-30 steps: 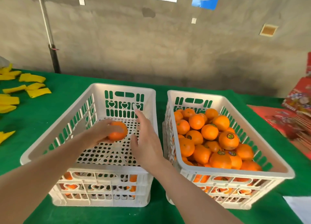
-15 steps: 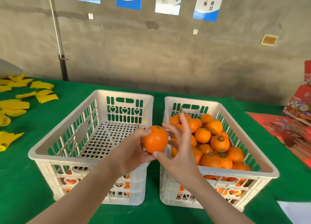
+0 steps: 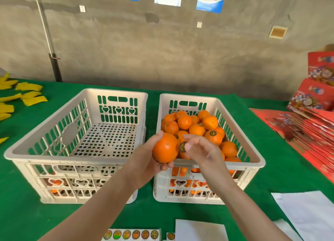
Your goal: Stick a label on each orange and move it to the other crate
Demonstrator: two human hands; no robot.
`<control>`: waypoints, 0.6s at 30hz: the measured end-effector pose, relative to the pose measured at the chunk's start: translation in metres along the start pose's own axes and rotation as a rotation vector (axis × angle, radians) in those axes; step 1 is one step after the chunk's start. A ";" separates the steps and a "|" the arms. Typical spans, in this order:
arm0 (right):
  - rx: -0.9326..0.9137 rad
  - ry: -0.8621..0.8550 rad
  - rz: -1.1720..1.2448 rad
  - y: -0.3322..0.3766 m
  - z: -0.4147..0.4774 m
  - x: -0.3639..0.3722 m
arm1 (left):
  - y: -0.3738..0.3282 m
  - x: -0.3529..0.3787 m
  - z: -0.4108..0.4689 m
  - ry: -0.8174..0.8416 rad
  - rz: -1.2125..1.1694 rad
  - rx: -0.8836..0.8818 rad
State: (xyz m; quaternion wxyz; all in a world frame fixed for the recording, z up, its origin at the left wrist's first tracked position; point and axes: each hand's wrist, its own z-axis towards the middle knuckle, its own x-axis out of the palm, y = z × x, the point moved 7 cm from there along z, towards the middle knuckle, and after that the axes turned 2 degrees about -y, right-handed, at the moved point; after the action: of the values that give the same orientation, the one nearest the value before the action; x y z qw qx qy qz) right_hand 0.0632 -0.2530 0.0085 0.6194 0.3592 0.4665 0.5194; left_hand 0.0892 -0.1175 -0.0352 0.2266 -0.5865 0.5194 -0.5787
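The left hand (image 3: 148, 163) is curled round one orange (image 3: 165, 147) and holds it just above the near left corner of the full crate (image 3: 188, 97), over that crate's front rim. The right hand (image 3: 202, 151) hangs over the crate's near end, close against the fruit, its fingers bent and its thumb at a round label (image 3: 182, 147). The hands are together on the one orange, but I cannot tell whether the right hand pinches the label or only presses it, nor for sure whether the label sits on the held orange or on one behind it. The empty crate (image 3: 115, 91) stands just left of the full crate, and a sticker sheet (image 3: 132, 234) lies well in front of it. The risk, as I judge it, is a half-stuck label: with one edge lifted by the curved peel, it could wrinkle or come away with the thumb. A slack left grip could also let the orange roll off the rim.
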 end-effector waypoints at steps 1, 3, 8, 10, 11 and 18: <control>-0.011 0.047 -0.080 0.001 -0.001 0.002 | 0.004 0.003 0.000 0.002 0.011 -0.011; -0.041 0.122 -0.213 0.001 -0.002 0.005 | 0.011 0.009 -0.002 0.003 0.002 -0.022; -0.137 0.162 -0.403 0.001 0.000 0.003 | 0.021 0.016 -0.001 -0.030 -0.038 -0.025; -0.175 0.137 -0.448 0.002 -0.001 0.001 | 0.024 0.018 0.000 -0.044 -0.051 -0.008; -0.198 0.115 -0.469 0.004 -0.002 0.000 | 0.025 0.020 0.000 -0.046 -0.061 0.006; -0.112 0.019 -0.302 -0.018 -0.020 -0.003 | 0.044 0.020 -0.003 -0.075 -0.088 0.019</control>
State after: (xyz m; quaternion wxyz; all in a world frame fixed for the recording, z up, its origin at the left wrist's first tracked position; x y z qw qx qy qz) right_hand 0.0493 -0.2607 -0.0137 0.7050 0.2451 0.4914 0.4489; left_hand 0.0671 -0.1499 -0.0638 0.2258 -0.6277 0.4788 -0.5708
